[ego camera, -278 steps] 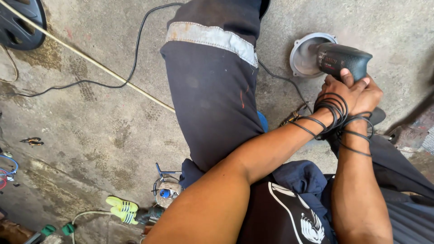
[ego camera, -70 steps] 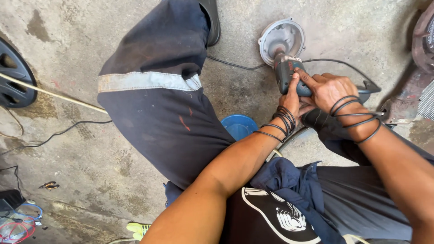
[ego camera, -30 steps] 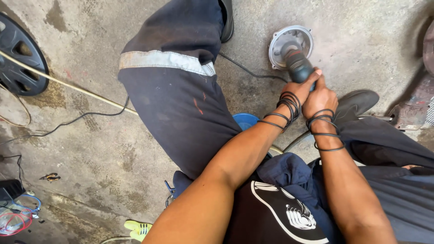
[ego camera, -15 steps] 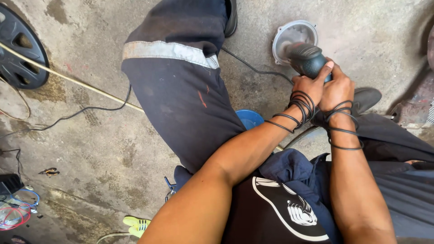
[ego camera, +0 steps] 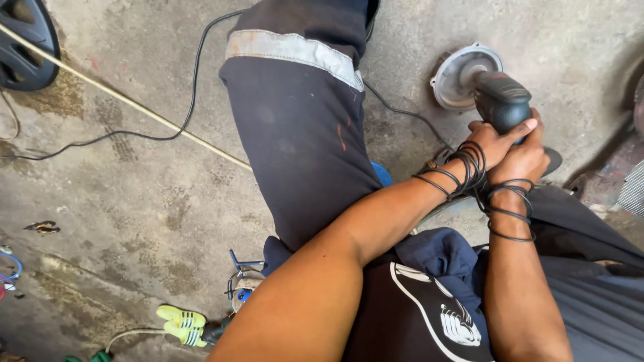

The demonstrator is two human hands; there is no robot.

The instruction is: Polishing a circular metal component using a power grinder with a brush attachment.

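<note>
Head view. Both hands clasp the dark handle of a power grinder (ego camera: 500,100): the left hand (ego camera: 484,144) wraps it from the near side, the right hand (ego camera: 523,157) closes over it just beside, fingers overlapping. The grinder's round grey guard (ego camera: 459,74) lies just beyond the grip, facing the concrete floor (ego camera: 134,194). Loops of thin black cord (ego camera: 469,167) wind around both wrists directly below the grip. To the left of the grip a leg in dark trousers (ego camera: 302,141) with a pale reflective band (ego camera: 288,50) stretches away from the viewer. A black cable (ego camera: 194,87) trails across the floor well to the left, crossing a pale straight rod (ego camera: 134,107). Far left of the grip, at the upper corner, sits a dark wheel (ego camera: 27,47). Below and left of the forearms lie a yellow-green plug (ego camera: 178,322) and a small blue-and-metal object (ego camera: 241,291), too small to identify.
</note>
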